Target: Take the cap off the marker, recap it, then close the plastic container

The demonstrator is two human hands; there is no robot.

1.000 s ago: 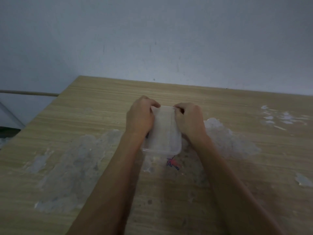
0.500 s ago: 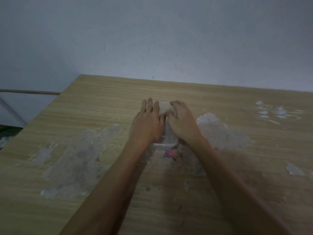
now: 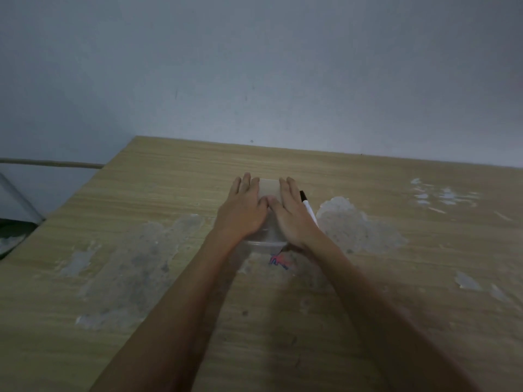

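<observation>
A clear plastic container [image 3: 268, 188] with its lid on sits in the middle of the wooden table [image 3: 169, 193]. My left hand [image 3: 244, 209] lies flat on the left half of the lid, fingers straight and pointing away. My right hand [image 3: 293, 215] lies flat on the right half, its thumb touching the left thumb. A marker [image 3: 308, 207] with a white body and black cap on lies on the table just right of my right hand, partly hidden by it.
Worn grey patches [image 3: 356, 227] scar the tabletop on both sides of the container. A red and blue scribble [image 3: 278, 261] marks the wood just in front of it. The table's left edge [image 3: 70, 199] drops off beside a wall.
Both hands went from gripping the container's sides with curled fingers to lying flat on top of the lid. The marker has come into view to the right.
</observation>
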